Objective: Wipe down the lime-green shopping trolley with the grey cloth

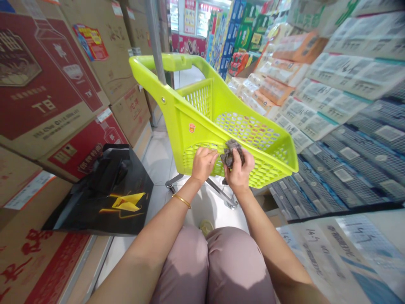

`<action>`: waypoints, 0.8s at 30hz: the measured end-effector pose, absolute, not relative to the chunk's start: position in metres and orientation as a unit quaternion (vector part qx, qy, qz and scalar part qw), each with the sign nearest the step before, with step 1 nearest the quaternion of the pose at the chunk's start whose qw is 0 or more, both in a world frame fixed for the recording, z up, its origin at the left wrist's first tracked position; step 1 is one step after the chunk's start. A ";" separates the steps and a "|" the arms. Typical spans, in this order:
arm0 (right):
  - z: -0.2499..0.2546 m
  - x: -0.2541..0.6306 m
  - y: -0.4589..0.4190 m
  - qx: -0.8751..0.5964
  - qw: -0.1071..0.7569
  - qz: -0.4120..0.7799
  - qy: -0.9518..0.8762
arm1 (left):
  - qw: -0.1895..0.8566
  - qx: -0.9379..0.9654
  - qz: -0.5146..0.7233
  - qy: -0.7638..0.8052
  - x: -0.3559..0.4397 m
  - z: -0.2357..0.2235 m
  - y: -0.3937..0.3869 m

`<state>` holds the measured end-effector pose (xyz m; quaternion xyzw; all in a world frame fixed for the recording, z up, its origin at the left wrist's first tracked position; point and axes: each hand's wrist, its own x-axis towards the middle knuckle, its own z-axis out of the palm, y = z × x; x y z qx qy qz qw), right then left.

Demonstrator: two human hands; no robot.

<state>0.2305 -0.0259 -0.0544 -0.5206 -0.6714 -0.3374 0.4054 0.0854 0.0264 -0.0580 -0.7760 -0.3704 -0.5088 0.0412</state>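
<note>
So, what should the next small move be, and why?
Perhaps a short wipe of the gray cloth along the holed side of the lime-green cart: the right hand holds it bunched up there, and the left hand, fingers curled, is at the same side; whether it grips anything is unclear.

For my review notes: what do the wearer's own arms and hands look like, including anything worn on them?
Both the left hand and the right hand are ungloved, and the forearms are bare, with no sleeves in view. A thin, rounded, gold-coloured bangle circles the left wrist; none shows on the right.
</note>
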 end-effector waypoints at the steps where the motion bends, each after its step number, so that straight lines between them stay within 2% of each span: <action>1: -0.054 0.232 -0.025 -0.500 0.395 -0.334 -0.694 | 0.038 -0.777 -0.509 -0.369 0.085 -0.058 0.026; 4: -0.047 0.233 -0.029 -0.458 0.415 -0.310 -0.722 | 0.037 -0.777 -0.510 -0.368 0.086 -0.059 0.026; 11: 0.009 0.205 -0.039 -0.451 0.632 -0.290 -0.559 | 0.043 -0.768 -0.528 -0.360 0.087 -0.061 0.026; 16: 0.038 0.180 -0.022 -0.419 0.709 -0.309 -0.475 | 0.058 -0.767 -0.534 -0.351 0.086 -0.062 0.023; 19: 0.027 0.172 -0.012 -0.425 0.701 -0.301 -0.487 | 0.063 -0.764 -0.529 -0.365 0.086 -0.064 0.022; 24: -0.021 0.179 -0.022 -0.477 0.576 -0.244 -0.618 | 0.030 -0.759 -0.514 -0.399 0.086 -0.062 0.017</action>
